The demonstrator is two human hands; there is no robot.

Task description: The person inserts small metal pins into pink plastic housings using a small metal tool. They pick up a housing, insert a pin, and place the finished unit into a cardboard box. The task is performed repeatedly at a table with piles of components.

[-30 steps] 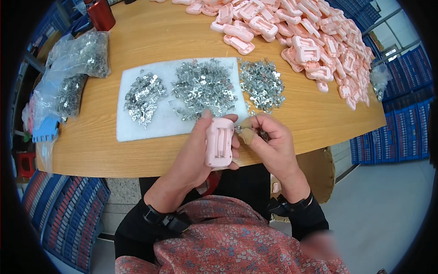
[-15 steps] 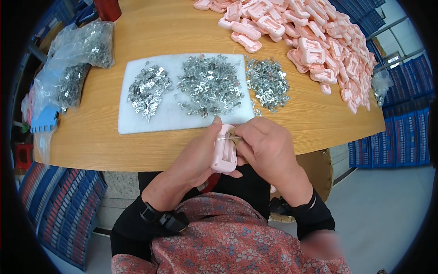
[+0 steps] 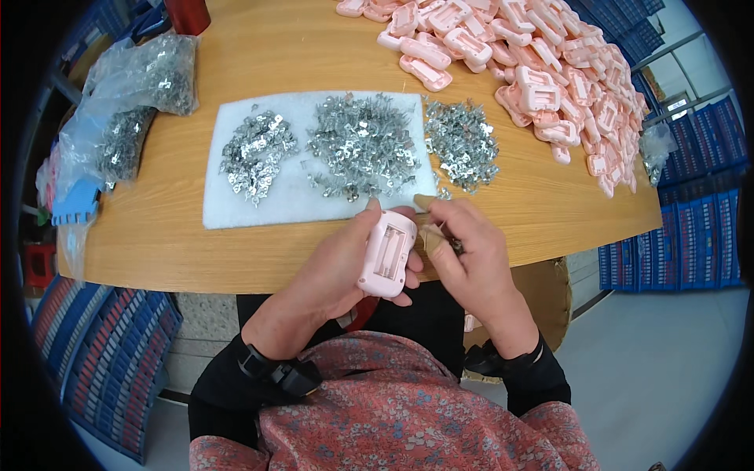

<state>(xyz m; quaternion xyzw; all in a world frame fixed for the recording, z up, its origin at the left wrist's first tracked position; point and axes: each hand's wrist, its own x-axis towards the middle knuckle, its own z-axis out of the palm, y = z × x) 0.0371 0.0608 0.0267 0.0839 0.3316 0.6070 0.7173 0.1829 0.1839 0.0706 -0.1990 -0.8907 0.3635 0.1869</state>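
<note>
My left hand is wrapped round a pale pink plastic housing, held tilted over the table's front edge. Its open battery compartment faces up, with metal contacts showing at the ends of the slot. To its right, my right hand is apart from the housing, tan covers on its thumb and index fingertips. Those two fingertips are spread, while the other fingers curl round something small and dark with a metallic glint, too hidden to name. Beyond my hands, small metal contact pieces lie heaped on a white foam sheet.
More metal pieces lie on the wooden table right of the foam. A large pile of pink housings covers the back right. Clear bags of metal parts and a blue foam piece sit at the left. A red cylinder stands behind.
My right hand has drawn back right from the housing, its thumb and index finger now spread. The thin metal tool that lay across the compartment is gone from there. My left hand keeps its hold.
</note>
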